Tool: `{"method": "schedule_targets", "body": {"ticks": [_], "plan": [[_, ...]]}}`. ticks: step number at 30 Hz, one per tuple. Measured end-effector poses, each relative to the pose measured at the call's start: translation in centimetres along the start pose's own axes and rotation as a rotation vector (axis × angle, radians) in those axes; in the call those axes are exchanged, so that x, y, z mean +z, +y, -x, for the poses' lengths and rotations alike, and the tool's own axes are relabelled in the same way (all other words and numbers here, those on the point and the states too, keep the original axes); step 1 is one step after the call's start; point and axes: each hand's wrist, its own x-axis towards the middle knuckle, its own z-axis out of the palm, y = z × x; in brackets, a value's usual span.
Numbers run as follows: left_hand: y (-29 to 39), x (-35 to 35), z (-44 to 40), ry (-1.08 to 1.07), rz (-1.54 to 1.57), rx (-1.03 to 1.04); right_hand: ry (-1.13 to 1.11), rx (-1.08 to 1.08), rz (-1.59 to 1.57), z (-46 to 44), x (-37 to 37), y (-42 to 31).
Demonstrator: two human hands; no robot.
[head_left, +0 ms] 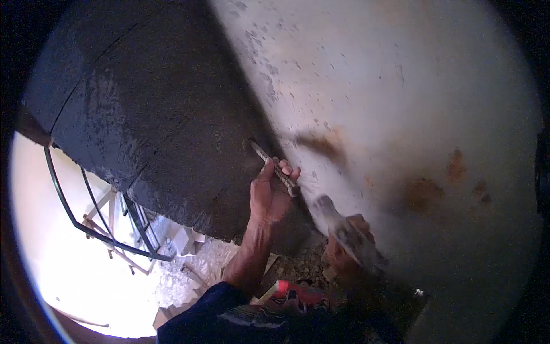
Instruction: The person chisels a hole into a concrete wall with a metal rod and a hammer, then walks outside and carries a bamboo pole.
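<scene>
My left hand (271, 198) is closed around a short, grey, rough chisel (262, 152), a metal rod whose far tip meets the dark plastered wall surface (189, 126) close to the corner. Its thicker near end points down and right, out past my fingers. Lower right, my right hand (346, 246) grips a grey hammer (338, 223) smeared by motion, its head up and left, a short gap from the chisel's near end. The exact shape of the hammer's far part is blurred.
A pale wall (401, 103) with dark splatters and brown stains meets the dark surface at a slanting corner. Lower left, a dark metal frame (103, 235) stands in bright light. Rubble (177, 264) covers the ground below, near a red patterned item (298, 292).
</scene>
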Motion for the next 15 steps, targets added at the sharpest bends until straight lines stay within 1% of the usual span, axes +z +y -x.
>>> {"method": "schedule_targets", "body": {"ticks": [1, 2, 3, 4, 6, 8, 9, 11, 12, 14, 15], "plan": [[0.0, 0.3, -0.3, -0.002, -0.004, 0.014, -0.048, 0.049, -0.032, 0.3, -0.4, -0.3], [0.0, 1.1, 0.0, 0.035, -0.107, 0.052, -0.038, 0.031, -0.041, 0.4, 0.0, 0.0], [-0.1, 1.0, 0.1, 0.046, -0.123, 0.041, -0.025, 0.011, -0.049, 0.3, 0.4, 0.4], [-0.3, 0.9, 0.1, 0.061, -0.705, 0.243, -0.008, -0.013, -0.057, 0.1, 0.9, 0.9], [0.0, -0.5, 0.2, 0.056, -1.311, 0.425, 0.03, -0.052, -0.076, 0.2, 2.3, 2.2], [1.1, -3.0, -1.3, 0.118, 0.04, 0.055, -0.006, -0.058, -0.057, 0.9, 2.4, 3.4], [1.4, -4.0, -1.0, 0.139, 0.031, 0.051, -0.039, -0.043, -0.041, 1.6, 2.2, 3.9], [1.3, -4.4, -0.6, 0.067, 0.064, -0.051, -0.085, -0.022, -0.013, 2.8, 2.1, 5.1], [1.2, -4.5, -0.1, 0.083, 0.055, -0.053, -0.088, -0.016, 0.006, 3.4, 2.1, 5.8], [0.7, -3.2, 1.3, 0.086, 0.161, -0.147, -0.093, -0.01, 0.04, 4.5, 2.4, 7.2], [0.4, -2.8, 1.9, 0.103, 0.153, -0.148, -0.094, -0.002, 0.055, 4.8, 2.5, 7.9]]}}
